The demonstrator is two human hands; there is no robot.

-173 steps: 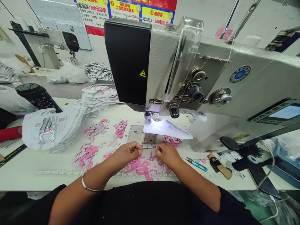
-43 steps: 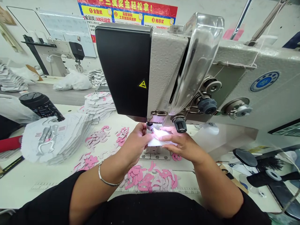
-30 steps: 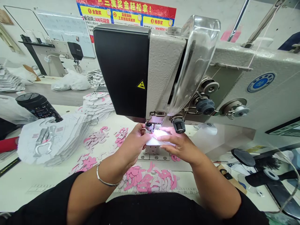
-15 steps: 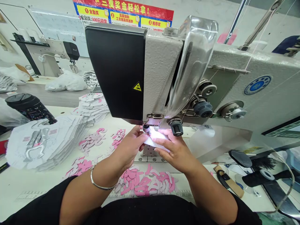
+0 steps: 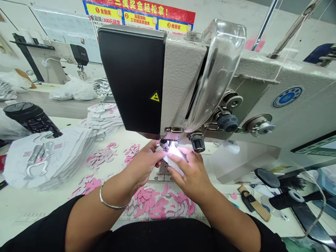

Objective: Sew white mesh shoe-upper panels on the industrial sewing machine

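Under the needle of the sewing machine (image 5: pixel 181 77) lies a small white, dotted fabric piece (image 5: pixel 176 161), brightly lit by the machine's lamp. My left hand (image 5: pixel 144 161) pinches its left edge between thumb and fingers, close beside the presser foot (image 5: pixel 164 144). From the right, my right hand (image 5: pixel 193 173) grips the same piece, its fingers bent over the top and its thumb along the near edge. The underside of the piece and some fingertips are hidden.
Pink and white curved cut pieces (image 5: pixel 157 203) lie in front of the machine, with more small piles (image 5: pixel 103 155) to the left. Stacked white panels (image 5: pixel 44 157) and a black tumbler (image 5: pixel 30 117) stand farther left. A black-handled brush (image 5: pixel 288 199) rests at right.
The fabric piece has turned a little under the needle. My right hand has shifted slightly left with it, while my left hand stays nearly in place.
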